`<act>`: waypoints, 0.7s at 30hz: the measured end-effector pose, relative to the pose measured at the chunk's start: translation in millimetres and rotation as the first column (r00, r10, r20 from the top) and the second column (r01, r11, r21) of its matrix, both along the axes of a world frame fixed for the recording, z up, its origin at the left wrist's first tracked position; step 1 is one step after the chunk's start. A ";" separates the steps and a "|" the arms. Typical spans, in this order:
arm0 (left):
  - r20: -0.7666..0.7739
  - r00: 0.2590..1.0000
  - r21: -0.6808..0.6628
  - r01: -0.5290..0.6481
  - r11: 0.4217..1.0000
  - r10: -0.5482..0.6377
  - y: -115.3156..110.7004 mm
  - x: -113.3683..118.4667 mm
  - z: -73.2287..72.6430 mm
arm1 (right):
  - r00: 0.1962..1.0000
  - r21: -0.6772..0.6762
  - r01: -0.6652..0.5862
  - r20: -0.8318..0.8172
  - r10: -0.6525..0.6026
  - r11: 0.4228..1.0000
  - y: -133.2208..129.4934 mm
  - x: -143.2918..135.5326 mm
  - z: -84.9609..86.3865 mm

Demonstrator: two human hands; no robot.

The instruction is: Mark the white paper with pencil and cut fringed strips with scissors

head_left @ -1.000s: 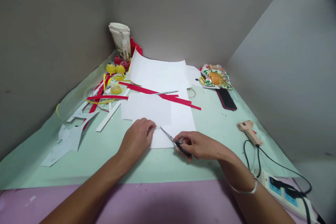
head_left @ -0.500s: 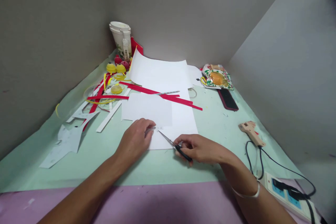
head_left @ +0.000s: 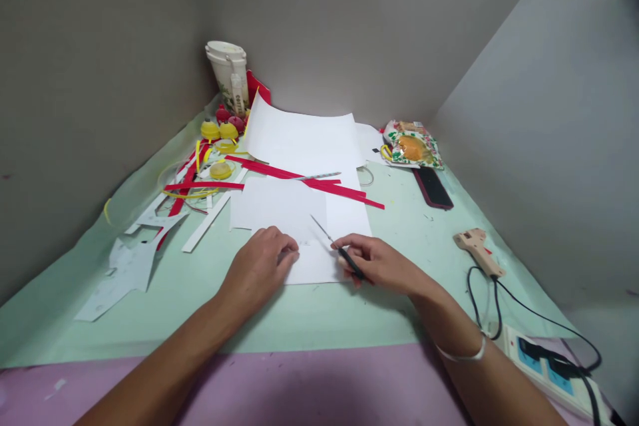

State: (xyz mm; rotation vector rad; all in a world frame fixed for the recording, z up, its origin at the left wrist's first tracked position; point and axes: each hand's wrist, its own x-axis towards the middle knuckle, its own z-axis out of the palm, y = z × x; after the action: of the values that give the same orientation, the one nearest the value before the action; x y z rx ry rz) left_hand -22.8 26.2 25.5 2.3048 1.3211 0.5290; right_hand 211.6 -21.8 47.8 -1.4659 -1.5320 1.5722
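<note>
Right hand: grasps scissors by the handle, likely for blade control.
Left hand: at white paper, likely steadying it; whether fingers grip anything is indeterminable.
Scissors: over paper.

Two bare human hands, left hand and right hand, with slender fingers and narrow wrists, belong to slim forearms, both uncovered as far as they can be seen. Around the right forearm, a short way up from the wrist, is a thin, pale, silvery bracelet, a smooth, rounded band that fits loosely and curves out below the arm; any finer detail on it is too small to make out.
</note>
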 end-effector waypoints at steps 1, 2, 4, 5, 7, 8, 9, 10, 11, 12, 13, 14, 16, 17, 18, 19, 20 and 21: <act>-0.009 1.000 -0.004 0.015 1.000 -0.015 0.3 0.3 -1.4 | 0.999 0.019 0.039 -0.037 -0.038 0.999 1.2 -2.0 -4.7; -0.016 1.000 -0.008 0.026 1.000 -0.027 0.7 0.4 -2.6 | 0.996 0.039 0.063 -0.068 -0.060 0.997 2.1 -4.1 -9.2; -0.025 0.999 -0.015 0.042 0.999 -0.043 1.6 0.4 -4.2 | 0.992 0.069 0.085 -0.099 -0.078 0.994 2.8 -7.8 -17.0; -0.030 0.998 -0.019 0.049 0.999 -0.049 2.0 0.3 -4.5 | 0.992 0.083 0.086 -0.101 -0.078 0.993 2.8 -9.1 -19.8; -0.040 0.997 -0.028 0.063 0.998 -0.064 2.3 0.5 -4.4 | 0.992 0.101 0.088 -0.094 -0.079 0.991 2.5 -10.4 -23.5; -0.042 0.997 -0.032 0.071 0.997 -0.072 2.3 0.8 -4.2 | 0.993 0.108 0.089 -0.089 -0.080 0.990 2.4 -10.6 -24.5; -0.043 0.996 -0.035 0.078 0.996 -0.080 2.1 1.2 -4.0 | 0.992 0.112 0.093 -0.090 -0.083 0.989 2.3 -10.5 -25.1; -0.042 0.995 -0.037 0.084 0.996 -0.085 1.9 1.6 -4.0 | 0.992 0.116 0.098 -0.095 -0.088 0.988 2.3 -10.2 -25.5; -0.040 0.995 -0.039 0.088 0.995 -0.090 1.7 2.1 -4.0 | 0.991 0.120 0.101 -0.100 -0.090 0.988 2.4 -9.9 -25.9; -0.039 0.995 -0.042 0.092 0.995 -0.094 1.3 2.5 -4.1 | 0.991 0.126 0.103 -0.104 -0.090 0.987 2.5 -9.5 -26.3; -0.037 0.995 -0.045 0.094 0.995 -0.095 1.0 2.8 -4.4 | 0.990 0.135 0.104 -0.104 -0.090 0.985 2.6 -9.3 -26.7; -0.035 0.995 -0.047 0.095 0.994 -0.096 0.7 3.0 -4.6 | 0.991 0.143 0.105 -0.101 -0.091 0.984 2.6 -9.1 -27.2; -0.033 0.994 -0.046 0.100 0.994 -0.102 0.1 3.3 -5.1 | 0.992 0.151 0.105 -0.092 -0.091 0.983 2.7 -9.0 -28.2; -0.034 0.994 -0.045 0.103 0.994 -0.104 -0.2 3.2 -5.3 | 0.991 0.152 0.107 -0.090 -0.094 0.983 2.7 -9.1 -28.6; -0.037 0.994 -0.044 0.105 0.994 -0.107 -0.4 3.1 -5.4 | 0.991 0.151 0.109 -0.091 -0.096 0.983 2.8 -9.2 -29.0; -0.038 0.993 -0.043 0.106 0.993 -0.107 -0.6 3.0 -5.5 | 0.991 0.150 0.111 -0.093 -0.097 0.982 2.8 -9.3 -29.3; -0.037 0.994 -0.041 0.105 0.994 -0.107 -0.8 2.8 -5.6 | 0.991 0.150 0.112 -0.095 -0.099 0.982 2.8 -9.3 -29.6; -0.034 0.994 -0.036 0.103 0.994 -0.105 -0.9 2.5 -5.7 | 0.990 0.151 0.113 -0.098 -0.099 0.982 2.8 -9.4 -29.9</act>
State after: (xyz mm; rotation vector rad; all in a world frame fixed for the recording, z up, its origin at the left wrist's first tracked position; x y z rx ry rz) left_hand -20.2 25.4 19.9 2.3502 1.2088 0.4301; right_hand 202.2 -19.0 17.9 -1.3484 -1.4657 1.4035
